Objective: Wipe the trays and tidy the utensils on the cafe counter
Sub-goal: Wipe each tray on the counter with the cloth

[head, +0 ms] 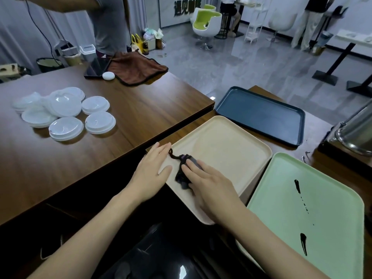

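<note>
Three trays on the lower shelf; the beige tray (221, 150) is the one in work. A dark cloth (182, 174) lies bunched on its near-left part, with the right hand (209, 190) flat on top, fingers straight, pressing rather than gripping. My read is that the flat palm spreads load for a wiping stroke. The left hand (153, 168) lies open on the tray's left corner, fingers extended, most likely a brace so the tray doesn't skate under the push.

The tray's surface looks clean beyond the cloth, so I'd say this one is nearly done.

Edges: the left corner sits close against the step of the raised wooden counter (120, 117), so there's no room to slide that way. The near corner seems to overhang the shelf edge (worth watching if the push goes toward the body). The green tray (281, 188) lies just beside it on the right, rims almost touching, with dark streaks (297, 186) down its middle. It looks like the next job. The blue tray (259, 115) lies beyond with a narrow gap, and the open stroke room is forward across the beige surface.

Further out, a cluster of clear lids (64, 111) lies loose on the raised counter, unstacked. A brown towel (134, 70), a phone (95, 68) and a white puck (108, 75) sit at its far end. A metal urn (356, 131) stands at the right edge.
</note>
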A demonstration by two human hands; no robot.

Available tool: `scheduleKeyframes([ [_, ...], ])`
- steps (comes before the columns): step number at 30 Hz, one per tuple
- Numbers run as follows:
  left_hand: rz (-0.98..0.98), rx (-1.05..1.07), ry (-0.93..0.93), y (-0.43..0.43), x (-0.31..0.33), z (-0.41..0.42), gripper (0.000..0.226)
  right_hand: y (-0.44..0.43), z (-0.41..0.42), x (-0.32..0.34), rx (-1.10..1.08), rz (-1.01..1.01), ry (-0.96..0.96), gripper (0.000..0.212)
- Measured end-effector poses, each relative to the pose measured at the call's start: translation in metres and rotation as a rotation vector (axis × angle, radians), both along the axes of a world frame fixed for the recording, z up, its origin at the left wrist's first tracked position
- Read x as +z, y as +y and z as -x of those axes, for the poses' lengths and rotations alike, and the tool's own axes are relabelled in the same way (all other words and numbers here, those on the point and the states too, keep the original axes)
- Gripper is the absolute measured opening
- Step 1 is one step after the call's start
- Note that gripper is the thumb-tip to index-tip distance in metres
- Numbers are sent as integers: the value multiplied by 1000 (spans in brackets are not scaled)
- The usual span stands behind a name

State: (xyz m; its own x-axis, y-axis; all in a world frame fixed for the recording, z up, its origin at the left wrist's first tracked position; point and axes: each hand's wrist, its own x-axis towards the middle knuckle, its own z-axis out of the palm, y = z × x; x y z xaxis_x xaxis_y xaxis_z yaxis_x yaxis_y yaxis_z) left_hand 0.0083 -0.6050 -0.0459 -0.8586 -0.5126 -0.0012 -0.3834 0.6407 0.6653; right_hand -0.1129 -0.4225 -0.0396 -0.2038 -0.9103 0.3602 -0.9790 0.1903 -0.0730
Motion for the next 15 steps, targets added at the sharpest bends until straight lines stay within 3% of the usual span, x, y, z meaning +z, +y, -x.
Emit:
scheduleKeyframes([
  [6,7,-19,13,-4,-2,-2,67,-48,24,3,-102,-83,-58,41],
  [15,12,-18,15,-2,-2,-2,72,-72,130,18,-397,-132,-171,32],
])
